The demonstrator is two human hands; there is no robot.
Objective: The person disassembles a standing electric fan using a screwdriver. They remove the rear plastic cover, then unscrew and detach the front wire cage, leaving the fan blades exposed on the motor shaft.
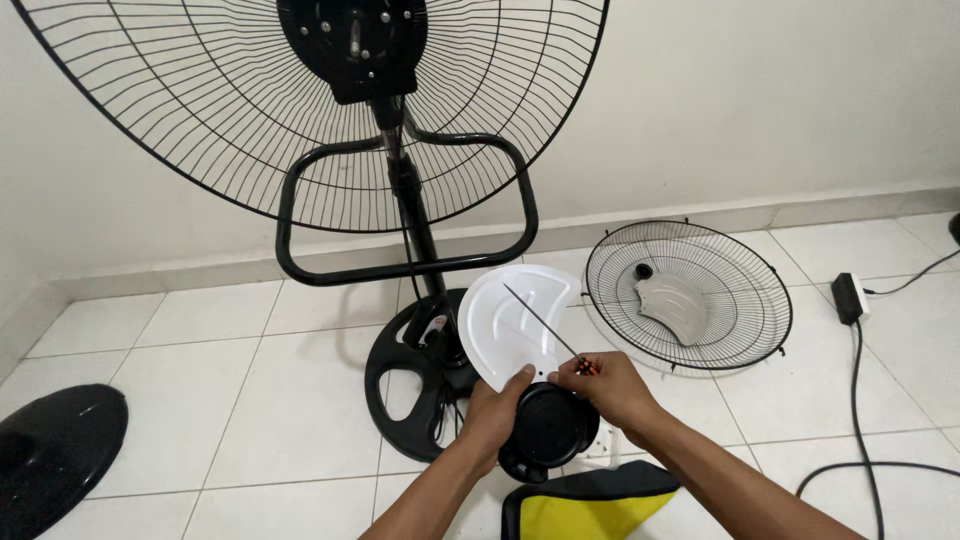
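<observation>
The left hand (497, 412) has its grip closed around a round black motor housing (548, 428), fingers wrapped over the left side and the thumb up against the lower edge of the white fan blade (520, 325). The right hand (612, 388) pinches the orange-and-black handle of a thin screwdriver (545, 322) between thumb and fingertips, its grip closed tight on the handle, with the heel of the hand resting at the housing's upper right.

The screwdriver's slim metal shaft slants up and to the left across the face of the blade, its tip near the blade's upper middle. The blade is smooth matt white plastic, broad and curved, and sits just above the housing, which looks like glossy black plastic with a domed round face. Both are held low over the white tiled floor (250, 400).

Behind the hands stands a black pedestal fan (400, 200) with a wide wire rear guard, a looped tubular frame and a round open-work base. To the right a loose round wire guard (690, 295) lies flat on the tiles with a pale grey blade inside it. A black cable (862, 380) runs along the right. A black dome-shaped piece (50, 450) lies at far left, and a black-and-yellow object (590, 505) sits under the wrists.
</observation>
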